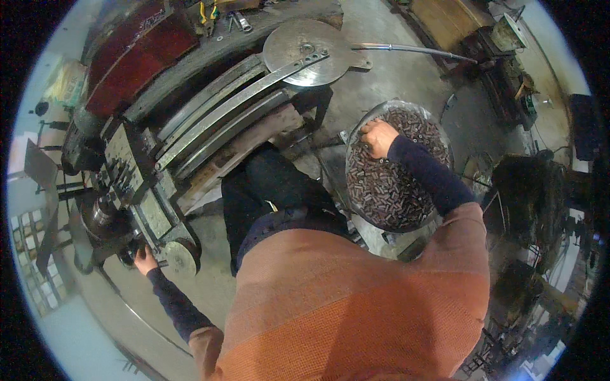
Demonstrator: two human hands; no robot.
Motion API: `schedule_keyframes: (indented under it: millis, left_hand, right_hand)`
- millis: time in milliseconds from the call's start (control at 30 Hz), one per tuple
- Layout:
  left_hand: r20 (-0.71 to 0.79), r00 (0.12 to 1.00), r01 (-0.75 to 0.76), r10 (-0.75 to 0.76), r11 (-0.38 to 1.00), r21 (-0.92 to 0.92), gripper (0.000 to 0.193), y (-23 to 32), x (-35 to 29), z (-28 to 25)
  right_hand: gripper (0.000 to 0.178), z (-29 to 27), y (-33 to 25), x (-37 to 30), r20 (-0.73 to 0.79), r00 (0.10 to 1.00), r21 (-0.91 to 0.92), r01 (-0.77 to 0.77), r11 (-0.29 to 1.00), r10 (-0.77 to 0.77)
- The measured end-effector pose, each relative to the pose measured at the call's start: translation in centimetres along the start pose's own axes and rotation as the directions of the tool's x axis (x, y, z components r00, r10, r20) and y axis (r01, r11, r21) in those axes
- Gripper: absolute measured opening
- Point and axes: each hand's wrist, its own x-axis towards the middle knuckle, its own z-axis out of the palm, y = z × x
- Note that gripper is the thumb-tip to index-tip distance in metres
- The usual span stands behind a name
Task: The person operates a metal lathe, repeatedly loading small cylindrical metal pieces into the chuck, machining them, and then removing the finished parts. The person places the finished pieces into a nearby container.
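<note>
Head view: right hand (pixel 377 138) digging into metal basin (pixel 438 136) heaped with small dark metal pieces (pixel 391 190), fingers curled down among them, likely gathering some; whether anything is gripped, cannot tell. Basin sitting close at right side, within easy reach. Left hand (pixel 145 260) reaching out to machine (pixel 130 181) at left, resting by its round end wheel (pixel 179 257), fingers bent; grip state unclear. Long curved metal rails (pixel 222 111) running up toward flat round disc (pixel 306 51). Tools lying on bench (pixel 219 38) beyond.
</note>
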Motion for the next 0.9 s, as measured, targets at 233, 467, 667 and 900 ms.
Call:
schedule_keyframes:
  millis: [233, 467, 667, 900]
  left_hand:
    - [-0.046, 0.993, 0.108, -0.111, 0.992, -0.070, 0.036, 0.6, -0.5, 0.3]
    - [-0.022, 0.998, 0.057, -0.059, 0.994, -0.090, 0.033, 3.3, -1.4, -0.7]
    - [-0.048, 0.996, 0.071, -0.074, 0.995, -0.075, 0.033, 5.2, -2.3, -1.4]
    - [-0.057, 0.997, 0.044, -0.055, 0.984, -0.174, 0.033, 3.4, -1.3, -0.3]
  right_hand:
    - [0.037, 2.9, 1.2, 0.2, -0.160, 0.953, 0.285, -0.205, 0.936, 0.257]
    - [0.030, 3.3, 0.1, 0.2, -0.146, 0.952, 0.300, -0.216, 0.929, 0.268]
    - [0.031, 3.8, -0.1, 1.8, -0.041, 0.915, 0.143, -0.393, 0.908, 0.402]
    - [0.041, 2.8, -1.6, 1.3, -0.038, 0.863, 0.031, -0.504, 0.863, 0.505]
